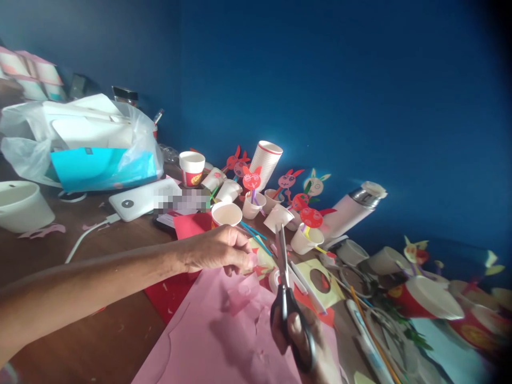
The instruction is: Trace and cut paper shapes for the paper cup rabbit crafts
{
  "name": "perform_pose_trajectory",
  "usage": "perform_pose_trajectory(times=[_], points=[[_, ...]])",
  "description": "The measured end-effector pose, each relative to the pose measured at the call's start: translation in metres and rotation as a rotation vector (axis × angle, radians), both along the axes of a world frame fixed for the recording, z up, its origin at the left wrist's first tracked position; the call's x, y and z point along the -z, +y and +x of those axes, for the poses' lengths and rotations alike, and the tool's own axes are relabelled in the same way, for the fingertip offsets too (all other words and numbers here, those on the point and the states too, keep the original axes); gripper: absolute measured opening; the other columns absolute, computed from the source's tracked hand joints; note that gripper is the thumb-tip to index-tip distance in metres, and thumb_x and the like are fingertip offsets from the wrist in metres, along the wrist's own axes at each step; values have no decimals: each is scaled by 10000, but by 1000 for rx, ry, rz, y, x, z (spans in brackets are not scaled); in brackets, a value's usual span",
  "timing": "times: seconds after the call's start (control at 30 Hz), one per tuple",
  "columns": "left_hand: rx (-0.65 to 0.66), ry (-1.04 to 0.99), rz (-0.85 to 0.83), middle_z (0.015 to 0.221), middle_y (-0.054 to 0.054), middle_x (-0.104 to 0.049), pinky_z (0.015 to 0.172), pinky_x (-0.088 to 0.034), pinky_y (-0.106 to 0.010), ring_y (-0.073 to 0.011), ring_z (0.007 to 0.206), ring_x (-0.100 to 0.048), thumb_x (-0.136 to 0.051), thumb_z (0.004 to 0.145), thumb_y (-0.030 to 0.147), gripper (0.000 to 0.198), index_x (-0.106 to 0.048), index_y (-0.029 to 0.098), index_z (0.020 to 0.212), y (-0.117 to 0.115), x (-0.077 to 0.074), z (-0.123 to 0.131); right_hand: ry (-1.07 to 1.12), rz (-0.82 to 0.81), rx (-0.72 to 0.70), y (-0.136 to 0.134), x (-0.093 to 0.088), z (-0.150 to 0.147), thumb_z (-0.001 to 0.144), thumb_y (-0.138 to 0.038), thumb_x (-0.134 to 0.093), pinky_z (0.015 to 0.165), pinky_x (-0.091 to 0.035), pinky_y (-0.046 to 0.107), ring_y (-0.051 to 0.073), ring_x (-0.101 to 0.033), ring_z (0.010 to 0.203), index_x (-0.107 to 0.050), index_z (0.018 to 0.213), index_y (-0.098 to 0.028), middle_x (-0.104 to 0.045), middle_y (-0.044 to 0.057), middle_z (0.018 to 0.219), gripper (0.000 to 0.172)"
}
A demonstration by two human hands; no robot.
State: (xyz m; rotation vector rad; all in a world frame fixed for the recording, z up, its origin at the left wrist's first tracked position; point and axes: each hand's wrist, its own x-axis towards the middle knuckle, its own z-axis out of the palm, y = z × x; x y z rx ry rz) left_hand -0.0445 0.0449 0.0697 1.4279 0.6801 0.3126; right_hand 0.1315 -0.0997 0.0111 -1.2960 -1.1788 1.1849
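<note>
My left hand is closed in a pinch on a small piece of pink paper, above a large pink sheet. My right hand grips black-handled scissors by their finger loops. Their blades point up and away, close together, with no paper between them. Below my left fingers is a pink paper scrap; whether it lies on the sheet or hangs above it I cannot tell. Red paper lies partly under the sheet.
White paper cups, some holding red animal faces on sticks, line the wall. A cup stack and a pink thermos stand behind. To the left are a power bank and a plastic bag. A pencil lies right.
</note>
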Motion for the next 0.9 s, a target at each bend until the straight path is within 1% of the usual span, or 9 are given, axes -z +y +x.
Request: perform_pose_trajectory(times=[0.13,0.23,0.37,0.43,0.5,0.57,0.7,0.77,0.9], points=[[-43,-10,-13,572,-19,-598,518,-422,-217,-98,519,-526,-609,689,276,169,-628,112,651,-2,3,2,-98,13,98,4,-16,11,764,-609,-510,465,-304,216,100,-354,489,-507,625,-181,-440,-23,519,450],[-94,-39,-49,632,-48,-631,524,-424,-214,-107,553,-549,-580,713,278,183,-629,104,681,-5,6,5,-209,20,162,1,-23,23,762,-596,-523,498,-359,222,115,-408,528,-527,671,-183,-475,-16,563,422],[-131,-49,-63,660,-54,-649,488,-408,-204,-90,495,-532,-573,724,304,211,-623,100,710,-10,12,10,-485,-5,283,-14,-16,48,737,-552,-571,468,-391,216,149,-495,573,-543,706,-201,-537,-4,620,353],[-144,-51,-42,688,-58,-654,477,-404,-204,-72,454,-509,-580,728,327,240,-627,93,705,-11,15,12,-721,96,329,-24,-7,61,744,-514,-581,489,-412,214,137,-498,538,-561,667,-207,-525,-15,591,318],[-162,-72,-29,699,-54,-649,473,-401,-202,-61,437,-497,-592,730,345,259,-624,92,686,-11,19,13,-918,235,317,-31,5,73,733,-484,-616,478,-420,216,133,-498,493,-623,723,-217,-507,-24,543,267],[-192,-107,-32,682,-40,-635,462,-397,-199,-53,423,-481,-611,722,351,261,-609,97,663,-10,21,13,-1034,354,291,-36,20,82,726,-466,-638,474,-441,226,142,-529,485,-657,864,-234,-558,-11,566,271],[-244,-184,-45,631,-2,-601,455,-399,-198,-57,426,-482,-639,705,320,216,-579,117,661,-8,23,13,-1111,471,215,-37,43,87,768,-399,-607,545,-500,269,175,-616,583,-630,923,-243,-659,35,718,221],[-229,-190,-61,594,15,-581,456,-400,-197,-62,427,-487,-650,695,297,188,-575,125,678,-10,23,13,-1133,467,136,-37,45,86,766,-337,-622,562,-500,280,182,-624,611,-623,930,-240,-663,32,726,190],[-137,-176,-89,632,6,-589,459,-401,-193,-60,451,-489,-625,724,318,200,-588,122,708,-16,26,15,-1182,360,16,-38,36,89,767,-232,-616,611,-497,301,199,-632,691,-623,957,-234,-680,39,804,190]])
